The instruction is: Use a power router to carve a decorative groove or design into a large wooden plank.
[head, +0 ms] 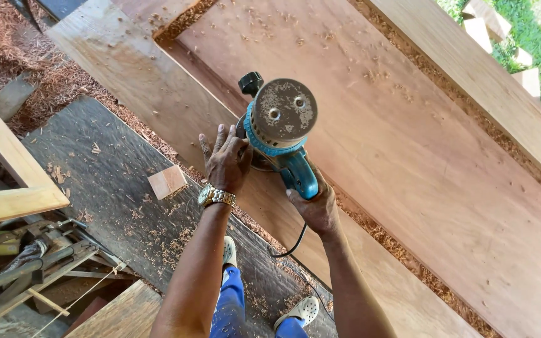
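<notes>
A: Status on the teal handheld power router w/ round dusty base (281, 125)?

B: Gripped both sides, tipped up off the big reddish-brown wooden door panel (408, 163), base facing camera. Right hand (315, 206) wrapped tight round the teal handle; left hand (225, 159) spread open vs. the motor body, gold wristwatch (215, 196) on.

A: Done so far?

B: Looks partway. Reddish shavings (377, 228) heaped along inner frame edge, recess already cut there. Small wood offcut block (167, 181) lying on dark board (120, 188). Cleanup pending; remaining edges can't tell.
</notes>
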